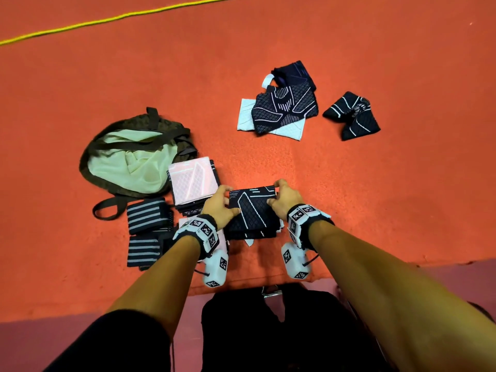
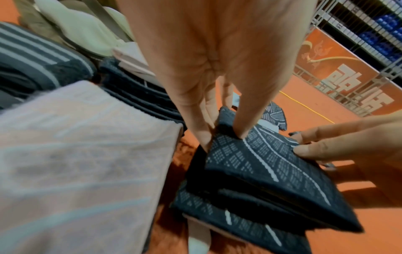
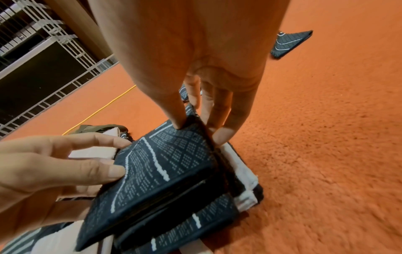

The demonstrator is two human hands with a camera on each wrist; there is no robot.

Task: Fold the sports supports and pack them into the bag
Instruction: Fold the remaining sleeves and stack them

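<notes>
L fingers: left hand (image 1: 218, 204) thumb on top, fingers (image 2: 204, 110) under/behind the far-L corner of the folded black knit sports support w/ white line pattern (image 1: 253, 210); clamped on its edge.
R fingers: right hand (image 1: 285, 201) same grip on far-R corner, thumb on top face, fingers (image 3: 226, 120) down the side; clamped on the fabric.
Held support: folded to a thick pad, resting on a low stack of folded black + white supports (image 3: 245, 194) on the orange carpet floor (image 1: 375, 197), directly in front of the person.
Near L: pink-white folded knit support (image 1: 193, 181) atop another stack; two dark rolled wraps w/ grey stripes (image 1: 146, 216) beside it.
Bag: olive drawstring bag w/ pale green lining (image 1: 128, 162), mouth open, lying far-L of the stacks, touching the pink stack's corner.
Unfolded: black/white knit pile (image 1: 281, 108) and a black knit support w/ white stripes (image 1: 351, 116), well apart, far-R.
Step (est.): squaring the fold / seating it on the stack; packing not yet begun, bag looks empty.
Next (est.): release evenly so fold doesn't spring open, then reach far-R for an unfolded piece; both hands needed.
</notes>
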